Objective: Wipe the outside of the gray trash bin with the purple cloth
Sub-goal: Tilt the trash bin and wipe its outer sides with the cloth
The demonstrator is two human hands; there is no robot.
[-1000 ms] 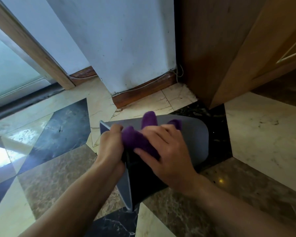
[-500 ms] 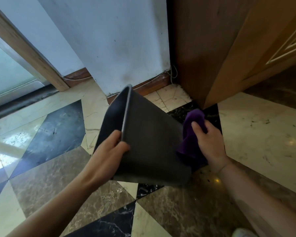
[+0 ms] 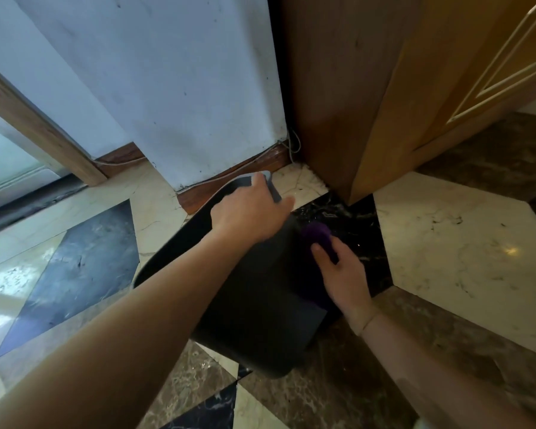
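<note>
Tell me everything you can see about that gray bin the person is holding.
The gray trash bin looks like smooth dark gray plastic with a paler rim, tapering toward its base. It is tipped over, rim toward the white wall, base toward the camera, above the tiled floor; whether it touches the floor is unclear. The left hand grips the rim at its far end. The right hand presses the purple cloth against its right outer side. Its inside is not visible.
</note>
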